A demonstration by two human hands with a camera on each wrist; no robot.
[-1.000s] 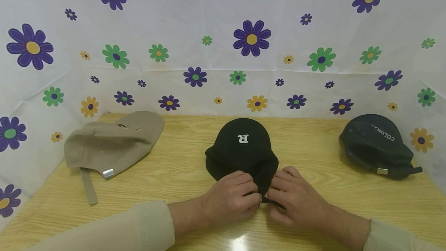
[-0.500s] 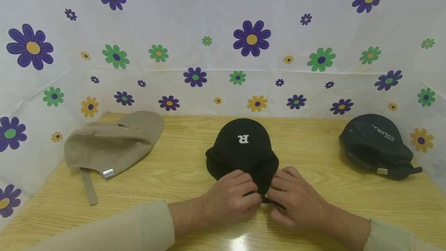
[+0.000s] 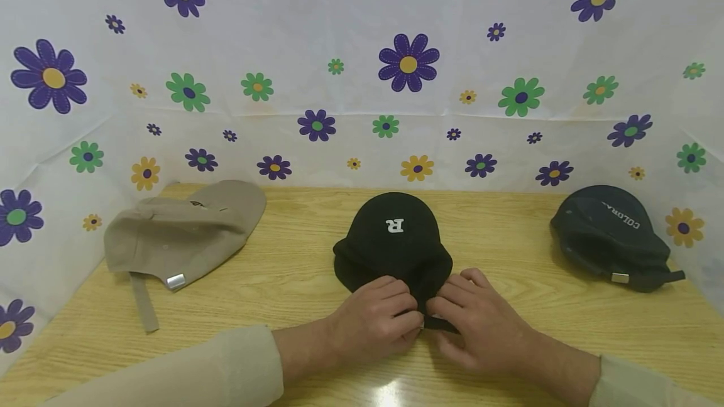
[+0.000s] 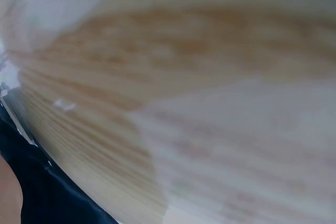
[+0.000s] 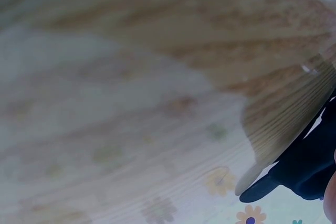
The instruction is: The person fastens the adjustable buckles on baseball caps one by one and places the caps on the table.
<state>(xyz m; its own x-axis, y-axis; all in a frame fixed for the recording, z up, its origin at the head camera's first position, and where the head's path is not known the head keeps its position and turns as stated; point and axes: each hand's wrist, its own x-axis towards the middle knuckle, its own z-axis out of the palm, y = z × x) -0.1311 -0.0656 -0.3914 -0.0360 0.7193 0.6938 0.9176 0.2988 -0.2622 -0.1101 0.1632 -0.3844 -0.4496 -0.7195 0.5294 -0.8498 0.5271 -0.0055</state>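
Observation:
A black cap (image 3: pixel 390 250) with a white letter R stands in the middle of the table, its back toward me. My left hand (image 3: pixel 373 319) grips the cap's back edge near the buckle, fingers curled. On the other side, my right hand (image 3: pixel 483 325) pinches the black strap (image 3: pixel 441 324) between thumb and fingers. A small glint of the metal buckle shows by the left fingertips; most of it is hidden. Dark cloth (image 4: pixel 52 187) edges into the left wrist view, and a dark strap end (image 5: pixel 257 190) sticks out in the right wrist view.
A beige cap (image 3: pixel 181 231) lies at the left, its strap (image 3: pixel 144 303) hanging loose from the metal buckle. At the right sits a dark cap (image 3: pixel 611 237) with white lettering. A white flowered cloth (image 3: pixel 339 30) walls the wooden table (image 3: pixel 300 250) behind and at both sides.
My right hand has shifted slightly left toward the left hand, its fingers closer to the buckle and covering more of the strap. The left hand and the caps look unmoved.

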